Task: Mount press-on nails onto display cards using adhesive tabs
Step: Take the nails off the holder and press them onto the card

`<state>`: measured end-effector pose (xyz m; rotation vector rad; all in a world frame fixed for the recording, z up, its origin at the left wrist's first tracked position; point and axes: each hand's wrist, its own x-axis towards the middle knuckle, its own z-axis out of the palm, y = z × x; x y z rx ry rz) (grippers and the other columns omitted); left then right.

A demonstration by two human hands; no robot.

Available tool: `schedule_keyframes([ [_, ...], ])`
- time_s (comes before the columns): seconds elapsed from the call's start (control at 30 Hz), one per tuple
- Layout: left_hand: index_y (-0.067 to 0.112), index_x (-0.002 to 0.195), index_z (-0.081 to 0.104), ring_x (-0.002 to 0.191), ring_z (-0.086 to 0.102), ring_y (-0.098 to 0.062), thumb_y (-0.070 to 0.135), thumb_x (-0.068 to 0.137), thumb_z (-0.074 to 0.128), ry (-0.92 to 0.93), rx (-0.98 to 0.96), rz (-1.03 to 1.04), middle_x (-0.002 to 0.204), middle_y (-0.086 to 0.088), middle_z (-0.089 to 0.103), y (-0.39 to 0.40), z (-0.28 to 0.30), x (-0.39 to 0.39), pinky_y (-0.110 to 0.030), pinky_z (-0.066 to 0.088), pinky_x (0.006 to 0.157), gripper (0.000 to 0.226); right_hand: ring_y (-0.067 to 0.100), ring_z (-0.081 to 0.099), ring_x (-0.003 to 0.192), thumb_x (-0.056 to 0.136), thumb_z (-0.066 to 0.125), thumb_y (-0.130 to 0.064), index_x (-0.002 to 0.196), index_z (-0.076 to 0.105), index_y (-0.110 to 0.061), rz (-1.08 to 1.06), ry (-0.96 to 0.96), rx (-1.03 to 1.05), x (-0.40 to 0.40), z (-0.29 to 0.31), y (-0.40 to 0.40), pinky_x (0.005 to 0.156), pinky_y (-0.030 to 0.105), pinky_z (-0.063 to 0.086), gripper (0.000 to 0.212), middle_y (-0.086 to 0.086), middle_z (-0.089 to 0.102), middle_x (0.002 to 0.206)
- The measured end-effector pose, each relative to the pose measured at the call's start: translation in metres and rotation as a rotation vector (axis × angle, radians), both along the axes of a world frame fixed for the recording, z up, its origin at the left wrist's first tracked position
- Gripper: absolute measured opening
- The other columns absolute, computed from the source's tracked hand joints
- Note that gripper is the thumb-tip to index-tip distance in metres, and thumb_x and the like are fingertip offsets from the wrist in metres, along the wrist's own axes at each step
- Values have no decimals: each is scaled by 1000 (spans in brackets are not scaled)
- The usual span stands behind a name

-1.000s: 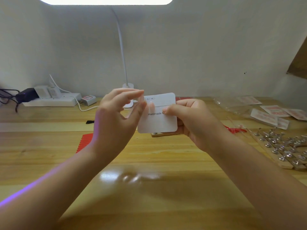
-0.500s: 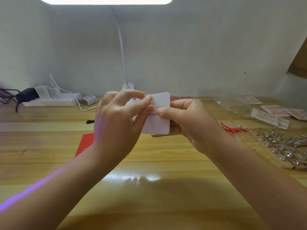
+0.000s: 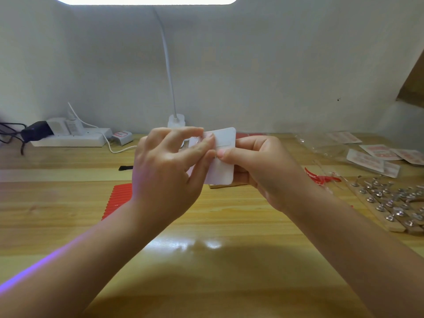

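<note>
A white display card (image 3: 223, 148) is held upright above the wooden table (image 3: 206, 226), in front of me. My right hand (image 3: 259, 171) pinches its right side, thumb on the front. My left hand (image 3: 167, 171) covers the card's left part, with its thumb and fingertips pressed on the card's face; what lies under them is hidden. A row of red press-on nails (image 3: 117, 198) lies on the table behind my left wrist. More red nails (image 3: 321, 179) lie to the right of my right hand.
Wooden strips with metal studs (image 3: 390, 203) fill the right side. Packets in clear bags (image 3: 376, 157) lie at the back right. A lamp base (image 3: 176, 120) stands at the wall. A power strip with plugs (image 3: 66, 136) sits at the back left.
Both hands and the card drifted slightly left. My left hand closed in from the card's left edge and now covers its left part, fingertips pressing on the face.
</note>
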<state>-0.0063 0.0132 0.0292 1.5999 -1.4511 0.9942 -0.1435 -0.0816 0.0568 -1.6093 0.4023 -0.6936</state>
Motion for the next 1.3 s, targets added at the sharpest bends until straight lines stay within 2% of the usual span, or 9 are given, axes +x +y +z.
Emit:
schedule_keyframes([
  [0.27,7,118,67,106,59,-27,23,93,58,220,-10,-139,116,-6,65,-1,3,-2,-42,45,91,31,37,71,89,87,65,-8,88,73,-7,-72,6,50,0,0,-3,83,60,54,7,19,74,92],
  [0.57,14,95,76,92,61,-32,26,86,74,79,-90,-87,103,-4,69,-1,4,-1,-50,47,79,15,39,70,90,89,64,-6,92,73,-2,-76,6,37,1,0,-1,81,63,53,10,22,72,94],
  [0.73,15,92,78,86,62,-35,25,89,70,22,-88,-57,100,-5,70,0,4,0,-52,48,75,14,34,72,88,89,64,-8,91,74,-6,-41,-12,34,2,-1,-1,82,60,54,11,17,74,91],
  [0.83,13,99,77,94,59,-34,24,91,64,62,-73,-116,105,-7,68,0,3,-2,-51,46,81,18,32,72,85,90,62,-6,94,73,-6,-29,-36,55,2,-2,-3,81,54,57,12,15,74,88],
  [0.93,16,122,64,113,50,-26,27,94,55,288,-58,-216,123,-5,56,0,6,-5,-35,42,96,31,21,69,72,90,60,-3,87,72,-9,-27,-84,90,2,-1,-9,67,34,56,14,6,72,77],
  [1.0,21,132,52,115,53,-13,33,94,54,577,-38,-305,126,5,54,0,9,-6,-23,45,94,41,16,68,69,90,58,-2,86,72,-10,-9,-109,115,1,-1,-11,60,26,54,17,3,72,77],
  [1.07,23,123,58,102,62,-2,34,93,57,935,2,-471,110,12,67,-2,11,-5,-13,49,79,32,14,68,69,90,57,-1,88,71,-10,11,-120,131,1,-1,-13,57,23,53,17,3,73,79],
  [1.13,25,99,69,87,67,1,28,92,62,1131,32,-543,90,12,74,-4,12,-1,-12,49,70,10,14,67,69,91,56,-1,90,71,-10,15,-108,129,2,-3,-13,57,24,53,17,3,72,78],
  [1.3,25,83,74,74,67,0,26,89,66,1193,74,-560,80,8,75,-6,12,6,-11,48,61,9,28,62,78,90,57,-5,88,68,-7,-6,-79,147,2,-5,-15,69,41,50,11,12,67,84],
])
